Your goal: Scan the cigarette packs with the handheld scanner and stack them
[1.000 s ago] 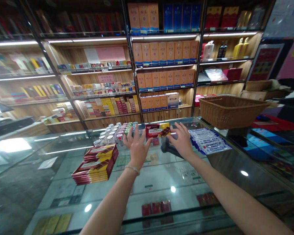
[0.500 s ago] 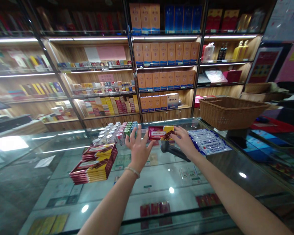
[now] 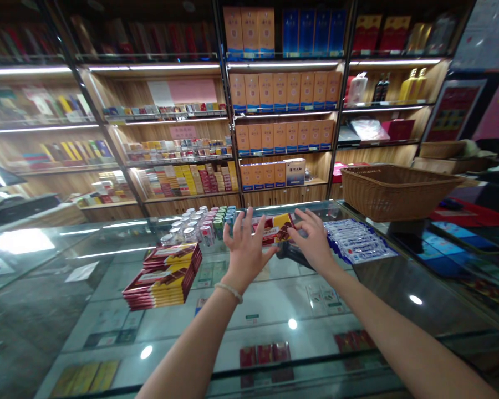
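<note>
A red and yellow packet [image 3: 279, 226] is near the middle of the glass counter, between my hands. My right hand [image 3: 314, 238] is on its right end, thumb and fingers closed round the edge. Just left of it, my left hand [image 3: 246, 246] has its fingers spread and overlaps the packet's left end; nothing is held in it. Beneath the packet lies a black handheld scanner [image 3: 293, 254], partly hidden by my right hand. Stacks of similar red and yellow packets [image 3: 164, 277] sit to the left.
Small cans [image 3: 191, 224] stand in rows behind my left hand. Blue and white packets [image 3: 357, 241] lie at the right, with a wicker basket [image 3: 395, 194] behind them. The glass counter [image 3: 216, 343] has goods beneath it; stocked shelves rise behind.
The packet has tilted, its right end higher. My left hand has moved right, closer over the packet's left end. The view has shifted slightly.
</note>
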Available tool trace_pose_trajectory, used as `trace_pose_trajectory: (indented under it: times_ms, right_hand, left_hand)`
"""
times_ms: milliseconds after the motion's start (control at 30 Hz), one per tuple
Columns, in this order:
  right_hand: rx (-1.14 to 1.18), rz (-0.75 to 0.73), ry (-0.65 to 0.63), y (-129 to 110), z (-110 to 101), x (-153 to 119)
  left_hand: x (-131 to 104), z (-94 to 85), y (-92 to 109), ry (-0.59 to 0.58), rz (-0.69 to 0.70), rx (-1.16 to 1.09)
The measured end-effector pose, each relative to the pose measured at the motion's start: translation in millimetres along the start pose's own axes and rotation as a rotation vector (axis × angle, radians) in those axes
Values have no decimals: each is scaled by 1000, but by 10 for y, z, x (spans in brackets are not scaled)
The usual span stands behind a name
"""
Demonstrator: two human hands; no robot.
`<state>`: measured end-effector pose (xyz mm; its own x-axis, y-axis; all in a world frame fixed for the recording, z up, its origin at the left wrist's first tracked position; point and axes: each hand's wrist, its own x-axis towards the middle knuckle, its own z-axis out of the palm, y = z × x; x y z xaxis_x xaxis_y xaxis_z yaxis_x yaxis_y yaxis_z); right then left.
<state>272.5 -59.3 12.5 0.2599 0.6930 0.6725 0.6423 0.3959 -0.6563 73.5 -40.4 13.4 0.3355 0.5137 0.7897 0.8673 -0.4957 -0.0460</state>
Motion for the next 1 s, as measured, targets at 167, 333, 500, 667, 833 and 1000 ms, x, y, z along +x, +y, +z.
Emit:
trace_pose_trajectory:
  times_ms: [167,333,500,667,833,1000]
  right_hand:
    - [-22,-35,-30,-50,2,-37]
    - [-3,-78,-64,-102,14,-71]
    - [43,-165,-219,-162,-50,-94]
    - [57,-223,-366,-112,-150,-38]
    - [-124,-209,-226,80,-161,45]
    - [-296,-291,-322,153,-122,0]
  left_hand:
    - [3,-13,9,4,15,-37]
    - [14,-12,-23,28,5,-46]
    - [21,-22,-53,54,-55,-51]
    - [21,-48,-68,70,-138,-97]
    - [12,-47,-82,26,-107,-177]
    - [-25,3,-68,21,23,-251]
